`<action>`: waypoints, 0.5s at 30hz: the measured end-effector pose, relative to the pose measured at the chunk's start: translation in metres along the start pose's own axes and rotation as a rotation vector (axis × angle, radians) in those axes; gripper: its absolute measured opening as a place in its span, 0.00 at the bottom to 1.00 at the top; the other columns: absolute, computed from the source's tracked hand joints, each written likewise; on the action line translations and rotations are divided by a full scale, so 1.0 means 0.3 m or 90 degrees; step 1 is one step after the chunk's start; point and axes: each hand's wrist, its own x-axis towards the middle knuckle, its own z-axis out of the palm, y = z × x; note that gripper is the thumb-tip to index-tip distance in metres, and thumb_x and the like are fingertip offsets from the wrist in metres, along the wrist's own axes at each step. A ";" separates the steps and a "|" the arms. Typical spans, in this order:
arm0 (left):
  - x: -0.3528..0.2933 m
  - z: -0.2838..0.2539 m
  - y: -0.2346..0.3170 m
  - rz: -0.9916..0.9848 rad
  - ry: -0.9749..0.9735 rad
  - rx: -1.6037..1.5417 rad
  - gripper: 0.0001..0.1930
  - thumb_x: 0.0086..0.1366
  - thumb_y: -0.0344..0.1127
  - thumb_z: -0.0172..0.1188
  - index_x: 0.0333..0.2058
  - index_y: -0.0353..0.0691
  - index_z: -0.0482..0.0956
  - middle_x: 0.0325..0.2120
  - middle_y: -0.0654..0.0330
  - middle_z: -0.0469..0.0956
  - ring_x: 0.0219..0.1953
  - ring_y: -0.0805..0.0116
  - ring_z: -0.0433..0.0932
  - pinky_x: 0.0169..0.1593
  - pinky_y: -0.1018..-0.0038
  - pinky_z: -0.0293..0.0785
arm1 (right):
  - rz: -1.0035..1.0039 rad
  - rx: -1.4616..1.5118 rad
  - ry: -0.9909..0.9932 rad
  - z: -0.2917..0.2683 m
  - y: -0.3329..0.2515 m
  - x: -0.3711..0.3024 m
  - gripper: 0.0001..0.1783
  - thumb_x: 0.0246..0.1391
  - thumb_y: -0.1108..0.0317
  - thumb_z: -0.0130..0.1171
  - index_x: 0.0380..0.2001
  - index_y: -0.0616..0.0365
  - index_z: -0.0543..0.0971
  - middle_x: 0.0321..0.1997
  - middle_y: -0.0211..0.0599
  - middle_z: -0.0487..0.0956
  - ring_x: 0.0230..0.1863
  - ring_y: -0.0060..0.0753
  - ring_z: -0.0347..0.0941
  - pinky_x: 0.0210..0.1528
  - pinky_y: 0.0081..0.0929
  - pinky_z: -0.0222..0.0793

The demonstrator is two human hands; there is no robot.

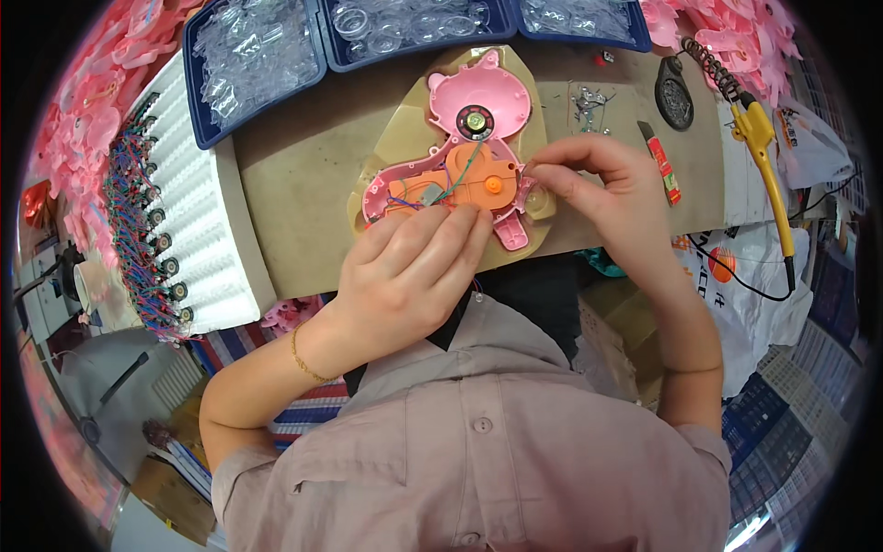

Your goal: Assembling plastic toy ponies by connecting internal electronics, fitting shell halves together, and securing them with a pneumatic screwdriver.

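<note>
A pink animal-shaped toy shell half [480, 85] lies hollow side up in a tan holder [386, 152]. In its head sits a round black speaker [476, 121]; its body holds an orange plastic gearbox [471, 189] with thin green, blue and purple wires across it. My left hand [405, 267] is closed over the near edge of the shell, fingertips on the gearbox beside a small grey part [430, 194]. That thumb is hidden. At the shell's right edge, my right hand [602, 179] pinches thumb and forefinger together on something too small to make out.
Blue bins [262, 69] of clear plastic parts line the back. A white corrugated tray [198, 202] with wired speakers stands left. Small metal pieces [589, 106], a black round object [674, 92], a red-green tube [662, 166] and a yellow coiled-cord tool [759, 138] lie right.
</note>
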 end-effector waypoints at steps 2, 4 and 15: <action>0.012 0.001 -0.001 0.006 0.002 -0.009 0.17 0.46 0.31 0.57 0.38 0.36 0.79 0.39 0.62 0.75 0.40 0.72 0.74 0.40 0.76 0.70 | 0.032 0.144 0.061 0.016 0.016 -0.008 0.06 0.53 0.75 0.58 0.35 0.65 0.79 0.34 0.31 0.81 0.35 0.17 0.74 0.38 0.17 0.70; 0.009 -0.003 0.000 0.013 0.003 -0.017 0.17 0.46 0.31 0.57 0.38 0.36 0.78 0.38 0.62 0.75 0.39 0.72 0.74 0.40 0.76 0.70 | 0.059 0.128 0.075 0.034 0.012 -0.013 0.06 0.52 0.75 0.59 0.34 0.64 0.79 0.34 0.32 0.81 0.36 0.20 0.75 0.39 0.18 0.69; 0.008 -0.019 0.030 -0.017 -0.042 0.071 0.18 0.48 0.33 0.57 0.40 0.42 0.79 0.41 0.66 0.75 0.43 0.73 0.73 0.45 0.76 0.65 | -0.216 -0.222 0.151 0.072 0.097 -0.044 0.06 0.46 0.76 0.63 0.31 0.60 0.80 0.35 0.34 0.78 0.40 0.32 0.72 0.43 0.26 0.66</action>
